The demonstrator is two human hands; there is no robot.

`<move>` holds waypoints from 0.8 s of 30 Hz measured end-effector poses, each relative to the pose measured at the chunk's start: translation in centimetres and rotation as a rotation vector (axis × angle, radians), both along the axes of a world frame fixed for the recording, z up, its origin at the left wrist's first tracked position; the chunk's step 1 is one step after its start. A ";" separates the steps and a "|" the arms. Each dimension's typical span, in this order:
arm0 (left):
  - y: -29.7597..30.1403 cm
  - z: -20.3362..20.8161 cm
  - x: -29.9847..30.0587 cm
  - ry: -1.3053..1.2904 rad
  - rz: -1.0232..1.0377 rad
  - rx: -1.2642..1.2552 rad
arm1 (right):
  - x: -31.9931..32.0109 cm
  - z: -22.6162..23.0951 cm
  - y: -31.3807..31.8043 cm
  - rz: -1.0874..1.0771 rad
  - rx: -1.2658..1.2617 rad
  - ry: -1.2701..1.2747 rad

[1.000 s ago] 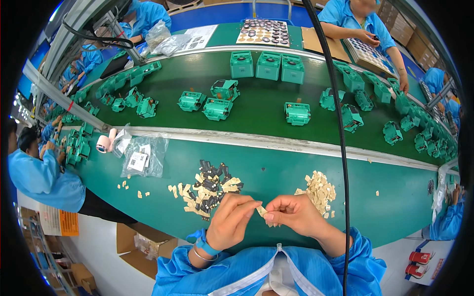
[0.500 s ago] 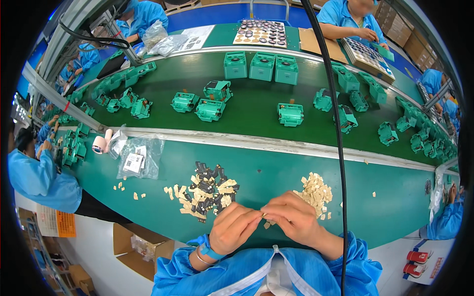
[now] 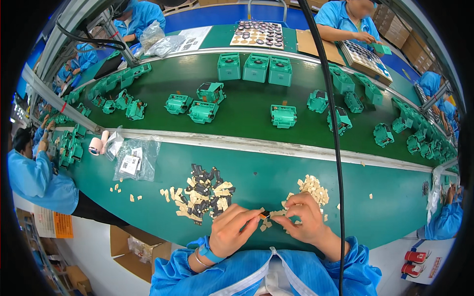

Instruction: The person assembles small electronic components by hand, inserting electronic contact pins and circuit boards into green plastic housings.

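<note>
My left hand (image 3: 231,231), a blue band and a bangle at its wrist, pinches a small black strip (image 3: 265,215) with an orange edge between thumb and fingertips. Just right of it, my right hand (image 3: 305,221) grips a small beige piece (image 3: 278,212) between thumb and forefinger. The two hands are close but apart. Beyond the left hand lies a mixed pile of black strips and beige pieces (image 3: 200,192). A heap of loose beige pieces (image 3: 316,190) sits beyond the right hand.
A clear plastic bag (image 3: 143,158) and a pink roll-like object (image 3: 97,145) lie at the left. Green plastic housings (image 3: 284,116) stand on the conveyor behind a metal rail (image 3: 237,143). A black cable (image 3: 337,163) hangs at the right. Co-workers sit around.
My hands have drawn apart, with the black strip now showing in the left and a beige piece in the right. The whole view has shifted slightly.
</note>
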State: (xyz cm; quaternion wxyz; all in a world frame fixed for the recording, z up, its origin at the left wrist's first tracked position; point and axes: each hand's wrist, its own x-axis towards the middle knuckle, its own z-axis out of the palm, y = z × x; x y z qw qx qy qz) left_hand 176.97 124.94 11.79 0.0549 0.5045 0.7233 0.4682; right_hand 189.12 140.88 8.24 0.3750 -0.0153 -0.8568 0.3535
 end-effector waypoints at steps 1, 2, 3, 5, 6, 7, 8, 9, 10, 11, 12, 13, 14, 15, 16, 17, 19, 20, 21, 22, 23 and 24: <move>0.2 0.0 0.1 -0.009 -0.005 0.000 | -0.2 0.2 -0.2 -0.013 -0.061 0.042; 0.4 0.0 0.3 -0.007 -0.004 0.001 | -0.1 0.4 0.0 -0.012 -0.059 0.044; 0.5 0.0 0.4 -0.032 -0.016 -0.003 | -0.4 0.8 0.3 0.027 0.106 0.069; 0.3 0.1 0.5 -0.045 -0.020 -0.002 | -0.6 1.0 0.7 0.073 0.277 0.106; 0.1 0.1 0.7 -0.225 -0.044 -0.069 | -0.3 0.7 0.7 0.089 0.296 0.110; -0.1 0.1 0.6 -0.405 -0.069 -0.134 | -0.2 0.6 0.9 0.105 0.315 0.114; -0.1 0.1 0.4 -0.458 -0.111 -0.166 | 0.0 1.1 1.2 0.124 0.320 0.093; -0.1 0.0 0.4 -0.452 -0.104 -0.163 | 0.1 1.1 1.3 0.130 0.323 0.100; -0.2 -0.1 0.5 -0.633 -0.119 -0.182 | 0.1 1.0 1.4 0.155 0.336 0.109; -0.2 -0.2 0.5 -0.815 -0.135 -0.200 | 0.1 1.0 1.5 0.180 0.349 0.116; -0.2 -0.3 0.5 -0.812 -0.133 -0.197 | 0.1 1.0 1.6 0.182 0.351 0.120; -0.2 -0.5 0.5 -0.900 -0.159 -0.185 | 0.1 1.1 1.6 0.193 0.356 0.118; -0.2 -0.6 0.4 -0.988 -0.187 -0.172 | 0.1 1.1 1.7 0.203 0.361 0.116; -0.2 -0.7 0.3 -0.989 -0.187 -0.170 | 0.1 1.2 1.7 0.204 0.363 0.115; -0.2 -0.8 0.1 -1.010 -0.197 -0.198 | 0.1 1.3 1.6 0.207 0.354 0.106; -0.3 -0.9 0.0 -1.032 -0.207 -0.225 | 0.1 1.4 1.6 0.211 0.346 0.096; -0.4 -1.1 0.1 -1.066 -0.208 -0.209 | 0.1 1.9 1.6 0.227 0.330 0.090; -0.5 -1.2 0.2 -1.102 -0.210 -0.199 | 0.0 2.1 1.6 0.240 0.309 0.082; -0.5 -1.4 0.2 -1.100 -0.209 -0.193 | -0.2 2.1 1.6 0.244 0.314 0.083; -0.5 -1.5 0.2 -1.108 -0.181 -0.191 | -0.3 2.1 1.7 0.259 0.286 0.069; -0.5 -1.7 0.1 -1.116 -0.152 -0.190 | -0.5 2.1 1.8 0.276 0.258 0.054; -0.6 -1.9 0.0 -1.118 -0.148 -0.183 | -0.8 2.0 1.9 0.284 0.261 0.053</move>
